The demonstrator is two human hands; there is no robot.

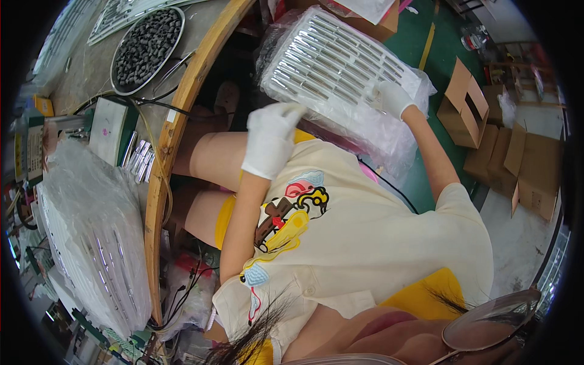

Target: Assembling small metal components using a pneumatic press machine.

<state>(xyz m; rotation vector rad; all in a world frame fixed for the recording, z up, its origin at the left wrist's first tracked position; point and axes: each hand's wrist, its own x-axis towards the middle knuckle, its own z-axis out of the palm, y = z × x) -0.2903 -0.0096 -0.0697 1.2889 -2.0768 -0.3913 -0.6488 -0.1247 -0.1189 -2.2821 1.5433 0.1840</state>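
The tabletop [91,73] lies left of the white tray of metal tubes [340,67], well apart. That bagged tray sits off the tabletop, above the lap, likely mid-transfer. Right hand [394,97] grips its far edge; left hand [271,140] presses its near corner, fingers curled.

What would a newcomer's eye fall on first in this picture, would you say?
Most striking is the white ribbed tray in a clear plastic bag, top centre, held by both white-gloved hands: the left hand at its near edge, the right hand on its right side. At upper left, a round metal dish of small dark parts sits on the workbench.
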